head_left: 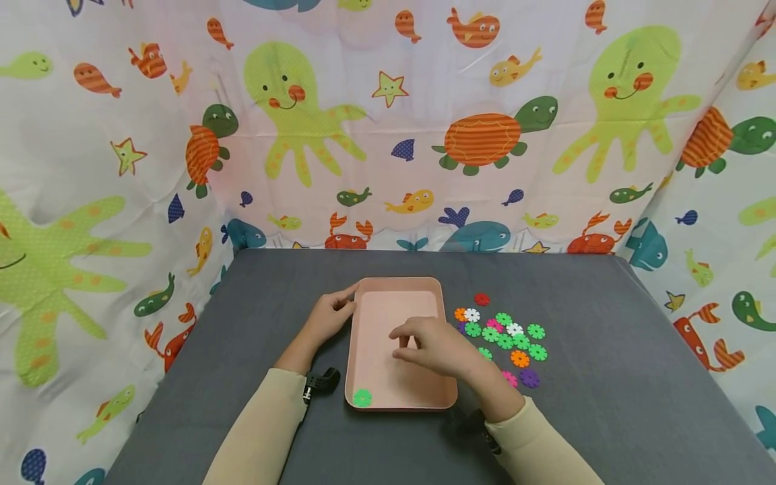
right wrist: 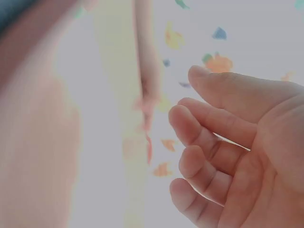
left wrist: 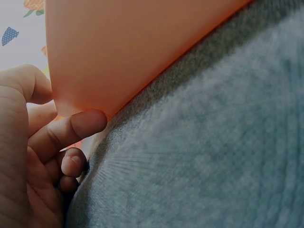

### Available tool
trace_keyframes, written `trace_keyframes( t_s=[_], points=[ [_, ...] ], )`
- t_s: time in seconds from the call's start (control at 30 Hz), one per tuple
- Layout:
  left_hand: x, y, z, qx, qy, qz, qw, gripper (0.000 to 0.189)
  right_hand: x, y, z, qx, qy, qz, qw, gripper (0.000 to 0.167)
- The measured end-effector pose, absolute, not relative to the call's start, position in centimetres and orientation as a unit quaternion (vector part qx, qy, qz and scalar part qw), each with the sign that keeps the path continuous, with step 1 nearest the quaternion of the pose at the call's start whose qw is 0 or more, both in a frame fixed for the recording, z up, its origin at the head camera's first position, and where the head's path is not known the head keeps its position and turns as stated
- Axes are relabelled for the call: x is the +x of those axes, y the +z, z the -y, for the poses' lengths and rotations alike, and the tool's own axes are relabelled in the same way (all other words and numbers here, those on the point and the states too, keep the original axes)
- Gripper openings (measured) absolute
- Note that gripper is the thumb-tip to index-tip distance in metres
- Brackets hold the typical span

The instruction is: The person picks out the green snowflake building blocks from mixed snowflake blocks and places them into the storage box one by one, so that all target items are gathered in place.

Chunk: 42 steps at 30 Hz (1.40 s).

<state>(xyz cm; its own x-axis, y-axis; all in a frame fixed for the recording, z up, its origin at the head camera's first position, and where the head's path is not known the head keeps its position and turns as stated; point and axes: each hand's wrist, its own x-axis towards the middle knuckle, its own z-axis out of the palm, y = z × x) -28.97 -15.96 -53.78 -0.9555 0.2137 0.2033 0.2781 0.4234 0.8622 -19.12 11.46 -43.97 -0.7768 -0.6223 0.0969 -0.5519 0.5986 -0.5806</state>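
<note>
The printed curtain, with its octopuses, turtles and fish, was the largest thing, cut off at the top and both sides. Before it lay one grey table, its near edge out of frame. Two pale sleeves were cut off at the bottom of the head view.

One pink tray lay on the table between the forearms, part of its floor hidden beneath the right hand. That hand was over the tray, fingers bent loosely, thumb apart, holding nothing; the right wrist view alone showed its palm, beside a washed-out blur that was hard to make out. The left hand held the tray's far left corner with thumb and index finger. Only the left wrist view showed the tray's outer side close up, cut off above, and the smaller fingers curled below. Of two wrist devices, the left one showed plainly, while the right was mostly in shadow.

Smallest were the notched discs, clear only in the head view. One green disc lay in the tray's near left corner. Right of the tray I counted seventeen: eight green, two orange, two white, two pink, two purple and one red. Some overlapped, one purple being largely covered, so the exact total was uncertain.
</note>
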Motion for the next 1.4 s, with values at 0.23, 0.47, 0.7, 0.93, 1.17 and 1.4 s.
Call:
trace_keyframes(
  t_s=[0.23,0.47,0.7,0.93,1.17,1.4],
  points=[
    [-29.0,-53.9,16.1,-0.144,-0.521,0.841,0.035,0.046,-21.2,-43.1,-15.9,-0.243,-0.362,-0.9,0.031,0.027],
    [-28.9,-53.9,16.0,-0.15,-0.521,0.839,0.04,0.046,-23.2,-44.4,-20.7,-0.164,-0.381,-0.907,0.065,0.033],
    [-28.9,-53.9,16.0,-0.149,-0.521,0.839,0.041,0.045,-24.6,-47.0,-24.2,-0.122,-0.392,-0.904,0.119,0.03],
    [-28.8,-53.9,15.9,-0.145,-0.526,0.837,0.041,0.044,-25.1,-48.6,-25.3,-0.109,-0.391,-0.902,0.146,0.028],
    [-28.8,-53.8,16.0,-0.142,-0.52,0.842,0.04,0.045,-25.4,-49.2,-25.3,-0.121,-0.368,-0.911,0.143,0.031],
    [-28.8,-53.8,16.0,-0.142,-0.513,0.846,0.039,0.046,-25.6,-49.8,-25.2,-0.112,-0.34,-0.923,0.138,0.02]
  ],
)
